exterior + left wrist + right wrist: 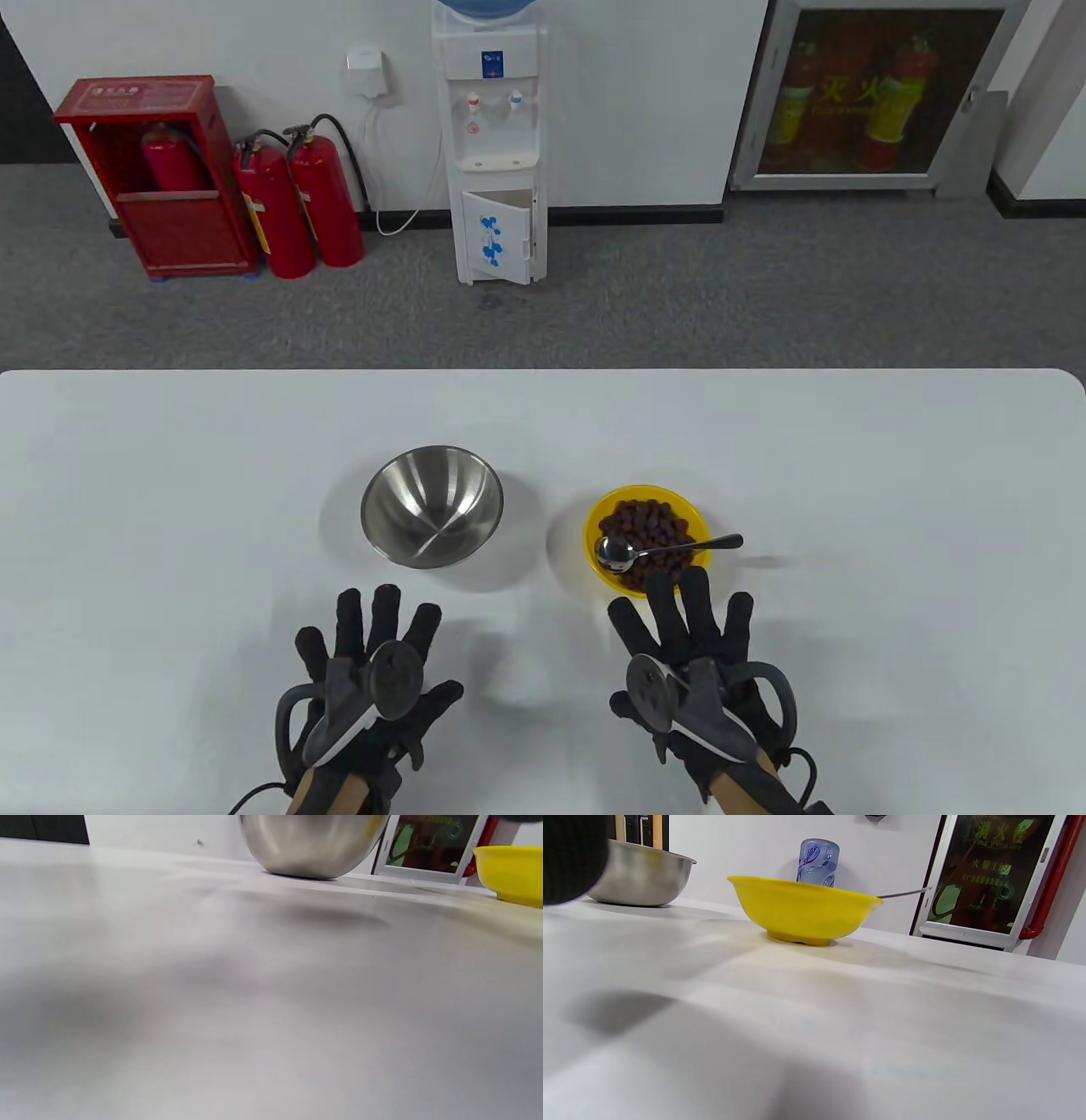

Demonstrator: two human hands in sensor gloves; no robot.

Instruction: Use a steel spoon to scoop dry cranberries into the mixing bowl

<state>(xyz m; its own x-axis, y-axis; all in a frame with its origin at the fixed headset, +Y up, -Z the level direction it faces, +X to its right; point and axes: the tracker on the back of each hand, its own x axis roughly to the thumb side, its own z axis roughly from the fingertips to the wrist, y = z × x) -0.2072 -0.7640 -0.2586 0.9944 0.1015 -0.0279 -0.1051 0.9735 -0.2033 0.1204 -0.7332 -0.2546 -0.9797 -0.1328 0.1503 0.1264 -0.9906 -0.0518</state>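
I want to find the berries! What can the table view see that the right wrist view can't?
Only the table view shows the cranberries, the spoon's bowl end, and both gloved hands, left hand and right hand, open and holding nothing. Only the right wrist view shows the yellow bowl's underside. Both show the yellow bowl, the steel mixing bowl, the spoon handle and the table.

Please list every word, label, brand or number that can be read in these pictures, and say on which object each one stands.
"GmiCn", as far as it reads: on the blue water bottle, lettering tilted, partly hidden by the yellow bowl.
Chinese characters: on the glass cabinet door, too blurred to read.
White characters on the red extinguisher box: too small.
Blue logo on the water dispenser: too small.
Mixing bowl, spoon, gloves: no text.
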